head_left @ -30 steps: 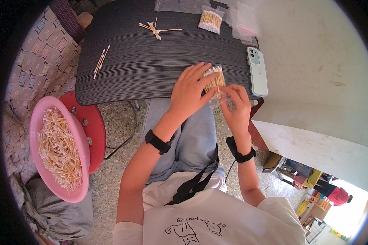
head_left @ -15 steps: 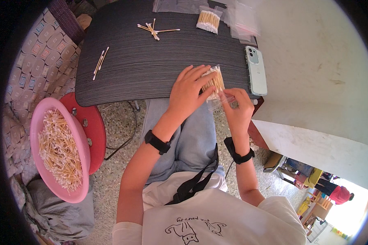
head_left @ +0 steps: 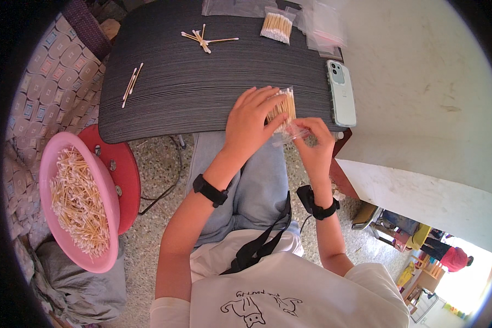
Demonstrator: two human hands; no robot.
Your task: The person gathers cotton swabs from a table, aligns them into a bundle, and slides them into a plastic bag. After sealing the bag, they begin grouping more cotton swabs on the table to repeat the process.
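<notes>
A small clear plastic bag of cotton swabs [head_left: 288,107] lies at the near edge of the dark table, between my two hands. My left hand [head_left: 250,117] rests over its left side, with thumb and fingers closed on the bag and hiding part of it. At the bag's near end, my right hand [head_left: 317,136] pinches the loose plastic edge between thumb and forefinger. Wooden sticks with white tips show through the plastic. Whether the bag's mouth is sealed cannot be made out.
Another filled bag of swabs [head_left: 277,26] lies at the back, beside flat plastic bags [head_left: 325,27]. A phone [head_left: 341,93] lies at the table's right edge. Loose swabs [head_left: 202,41] sit farther left. A pink basin [head_left: 113,218] full of swabs stands on a red stool [head_left: 128,186].
My right hand has shifted slightly left along the bag's near edge. My left hand keeps its hold on the bag, nearly still.
</notes>
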